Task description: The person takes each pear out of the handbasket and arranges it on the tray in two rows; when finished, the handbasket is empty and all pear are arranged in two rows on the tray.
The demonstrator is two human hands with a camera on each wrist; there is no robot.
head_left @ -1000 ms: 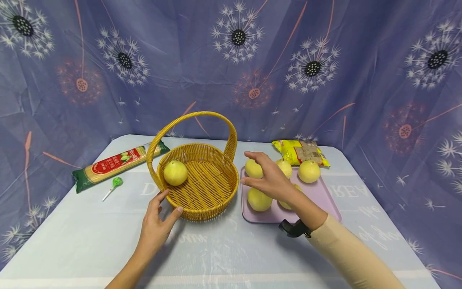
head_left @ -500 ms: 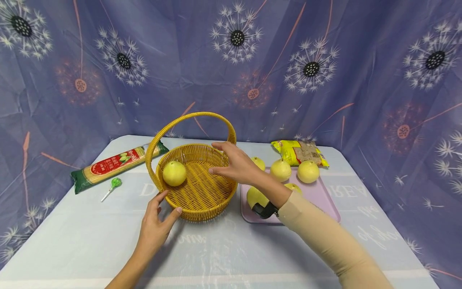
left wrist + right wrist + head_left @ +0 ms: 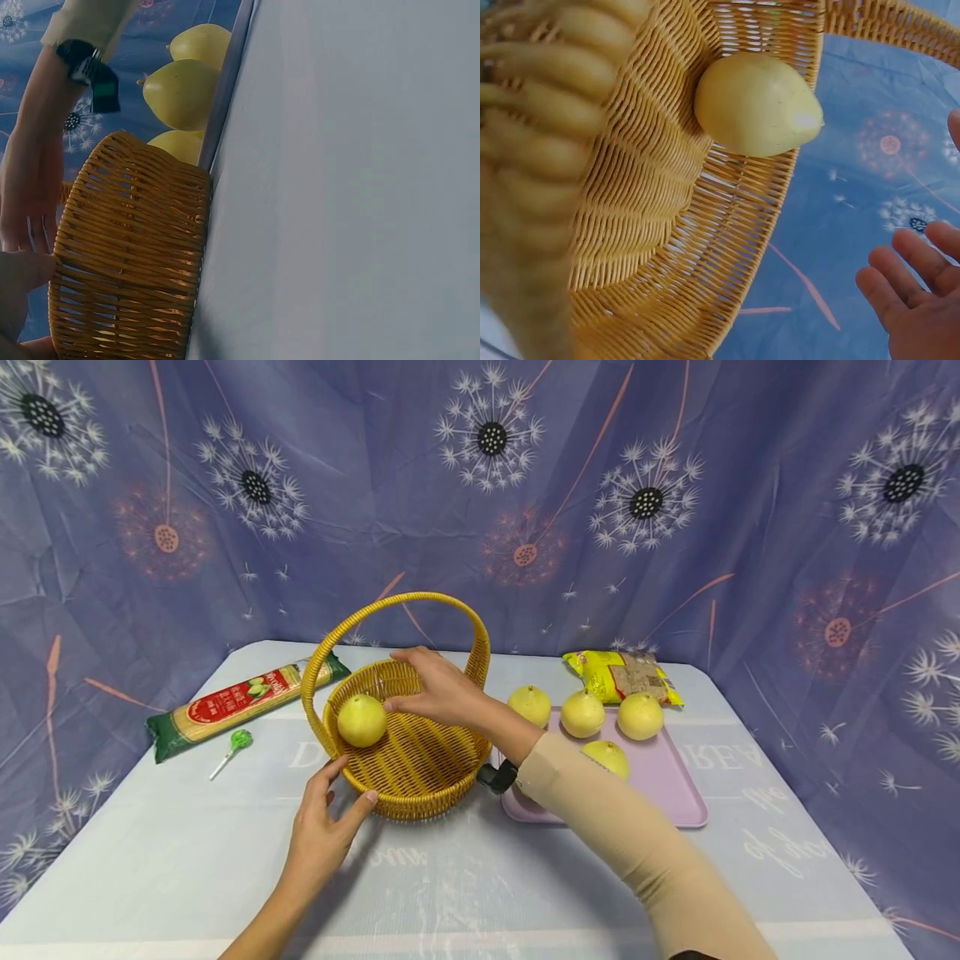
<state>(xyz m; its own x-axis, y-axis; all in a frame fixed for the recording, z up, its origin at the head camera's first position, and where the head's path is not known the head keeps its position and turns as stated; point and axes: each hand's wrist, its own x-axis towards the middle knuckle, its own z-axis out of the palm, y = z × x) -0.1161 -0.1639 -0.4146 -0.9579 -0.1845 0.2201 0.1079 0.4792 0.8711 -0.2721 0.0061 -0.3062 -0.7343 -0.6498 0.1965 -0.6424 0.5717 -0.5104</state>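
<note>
A yellow wicker basket with a tall arched handle stands mid-table. One round, yellow-green fruit lies inside, against its left wall. My left hand touches the basket's near-left outer side with thumb and fingertips. In the left wrist view its thumb meets the woven wall. My right hand is over the basket beneath the handle, thumb and fingers spread, just right of the fruit and holding nothing. The right wrist view shows its fingers apart from the fruit.
Right of the basket is a purple tray with several similar fruits, one mostly hidden by my right forearm. Behind it lies a yellow packet. A spaghetti pack and a green lollipop lie at the left.
My right hand has moved left from above the tray, across the basket's right side, to beside the fruit inside. My left hand and the basket stay in place.
</note>
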